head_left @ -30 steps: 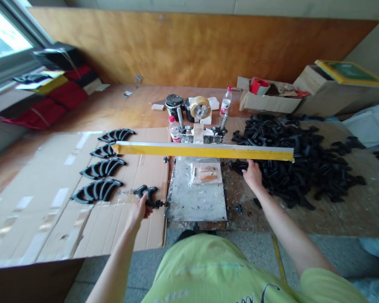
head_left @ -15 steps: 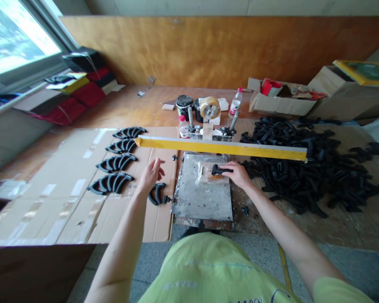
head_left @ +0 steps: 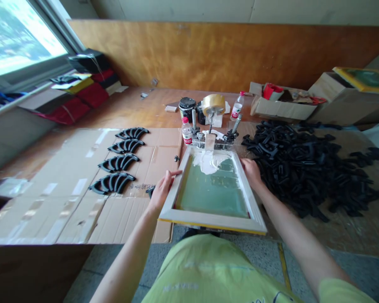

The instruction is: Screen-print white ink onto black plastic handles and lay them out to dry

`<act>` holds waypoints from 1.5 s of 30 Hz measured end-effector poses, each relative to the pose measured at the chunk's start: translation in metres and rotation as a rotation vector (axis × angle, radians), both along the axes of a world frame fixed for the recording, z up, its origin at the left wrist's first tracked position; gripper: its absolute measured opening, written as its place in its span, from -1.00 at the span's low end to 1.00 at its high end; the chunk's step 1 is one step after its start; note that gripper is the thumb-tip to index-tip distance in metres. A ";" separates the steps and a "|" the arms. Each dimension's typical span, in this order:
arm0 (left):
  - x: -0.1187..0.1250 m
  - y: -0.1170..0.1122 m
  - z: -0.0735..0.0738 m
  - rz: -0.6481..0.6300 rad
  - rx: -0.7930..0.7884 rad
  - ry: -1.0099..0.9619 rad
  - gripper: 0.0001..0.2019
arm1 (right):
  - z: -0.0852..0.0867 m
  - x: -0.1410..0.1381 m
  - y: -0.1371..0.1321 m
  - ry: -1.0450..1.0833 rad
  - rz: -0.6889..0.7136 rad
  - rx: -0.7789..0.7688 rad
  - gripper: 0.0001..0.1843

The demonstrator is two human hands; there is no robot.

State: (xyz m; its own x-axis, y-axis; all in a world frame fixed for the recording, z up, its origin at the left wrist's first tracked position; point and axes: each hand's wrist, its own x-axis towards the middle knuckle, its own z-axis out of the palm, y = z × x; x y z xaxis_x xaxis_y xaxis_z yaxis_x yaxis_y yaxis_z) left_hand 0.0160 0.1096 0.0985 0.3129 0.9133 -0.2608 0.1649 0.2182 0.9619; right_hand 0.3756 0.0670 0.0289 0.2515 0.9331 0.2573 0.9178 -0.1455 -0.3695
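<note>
A screen printing frame with a green mesh lies nearly flat before me. White ink is smeared across the far part of its mesh. My left hand holds the frame's left edge, its index finger laid on the rim. At the right edge, my right hand grips the rim, some fingers out of sight. A pale squeegee stands in the ink at the far end. The metal base plate and the black plastic part on it are hidden beneath the frame.
Several rows of black curved parts lie on cardboard at left. A large heap of black parts covers the right side. Behind the hinge clamps are a tape roll, black tubs and bottles.
The frame has swung down from edge-on to nearly flat, covering the plate. My right hand has let go of the black part and moved to the frame's right edge; my left hand reached its left edge.
</note>
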 end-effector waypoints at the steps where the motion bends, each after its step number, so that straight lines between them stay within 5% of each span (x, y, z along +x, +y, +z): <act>1: -0.003 -0.005 -0.013 -0.007 -0.044 0.025 -0.32 | 0.008 0.003 0.008 0.011 -0.036 0.045 -0.62; 6: -0.001 -0.011 -0.068 0.061 -0.085 0.095 -0.23 | 0.043 -0.043 0.079 -0.074 0.198 0.194 -0.44; 9: -0.001 -0.008 -0.085 0.068 -0.088 0.117 -0.28 | 0.044 -0.079 0.103 -0.158 0.302 0.006 -0.73; 14: -0.002 -0.009 -0.094 0.099 -0.095 0.100 -0.34 | 0.030 -0.090 0.066 -0.195 0.463 -0.116 -0.86; 19: -0.003 -0.010 -0.100 0.079 -0.077 0.087 -0.33 | 0.042 -0.070 0.036 -0.130 0.788 -0.129 -0.84; 22: -0.004 -0.010 -0.099 0.049 -0.080 0.062 -0.31 | 0.043 -0.071 0.042 -0.084 0.695 -0.115 -0.91; 25: -0.004 -0.011 -0.094 0.045 -0.120 0.024 -0.29 | 0.030 -0.081 0.036 -0.094 0.601 0.002 -0.80; 28: -0.003 -0.011 -0.087 0.039 -0.155 -0.004 -0.28 | 0.019 -0.086 0.018 -0.112 0.677 0.033 -0.74; 32: -0.003 -0.010 -0.072 0.025 -0.163 -0.001 -0.25 | 0.034 -0.080 0.032 -0.049 0.670 0.014 -0.77; 36: -0.007 -0.007 -0.037 -0.007 -0.170 -0.015 -0.21 | 0.065 -0.070 0.087 -0.034 0.410 -0.012 -0.40; 39: -0.003 0.000 -0.003 0.003 -0.137 -0.028 -0.30 | 0.078 -0.039 0.106 -0.046 0.218 0.021 -0.37; 42: 0.012 0.015 0.027 0.052 -0.015 -0.130 -0.37 | 0.069 0.007 0.090 0.045 -0.035 0.132 -0.52; 45: 0.034 0.036 0.048 0.088 0.129 -0.339 -0.43 | 0.036 0.029 0.058 0.176 -0.251 0.097 -0.66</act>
State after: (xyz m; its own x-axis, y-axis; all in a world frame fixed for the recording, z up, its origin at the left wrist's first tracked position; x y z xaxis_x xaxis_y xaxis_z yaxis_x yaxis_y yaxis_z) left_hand 0.0498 0.1459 0.1463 0.2805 0.9591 -0.0369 -0.1813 0.0907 0.9792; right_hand 0.4049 0.1254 0.0652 0.5191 0.8096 0.2741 0.7784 -0.3153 -0.5428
